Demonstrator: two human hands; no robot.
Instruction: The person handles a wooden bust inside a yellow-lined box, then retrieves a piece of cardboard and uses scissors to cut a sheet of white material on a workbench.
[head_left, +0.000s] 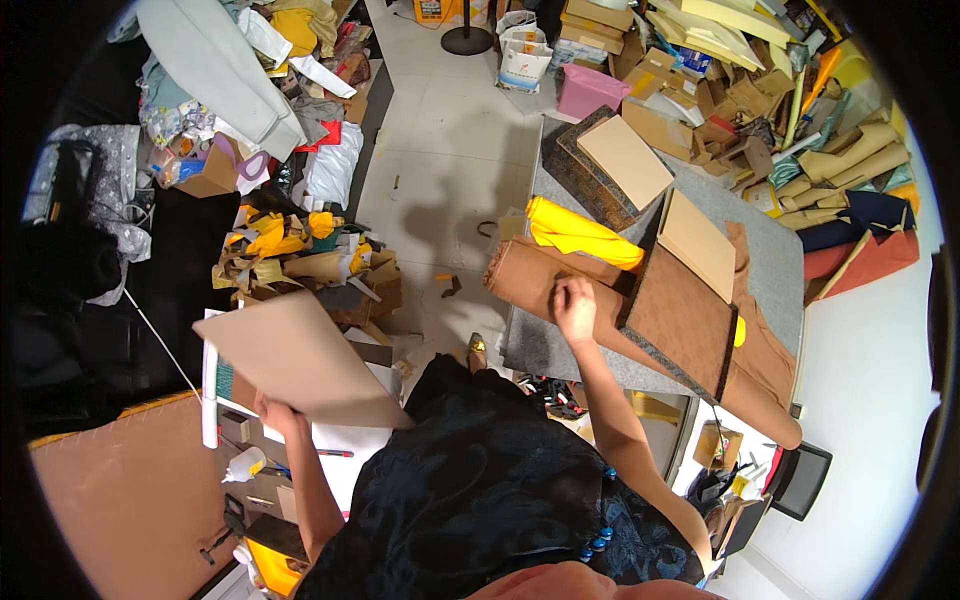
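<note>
My left hand (279, 414) grips the lower edge of a flat beige board (300, 360), held tilted above the cluttered worktop on the left. On the right, my right hand (576, 307) rests at a thick roll of brown fabric (525, 289), fingers curled; whether they pinch the cloth is unclear. Just beyond this hand lies a folded yellow cloth (577, 236). A brown patterned box (679, 315) with dark edges sits across the fabric, bearing a beige panel (701, 244). Farther back, another patterned box (592, 172) carries a second beige board (626, 161).
A grey felt-topped table (765, 195) stands right. Fabric and paper scraps (300, 262) pile at left, near a white glue bottle (245, 464) and a hammer (217, 544). A pink bin (592, 90) and cardboard boxes (660, 75) stand beyond the table. Tiled floor (427, 180) runs between the sides.
</note>
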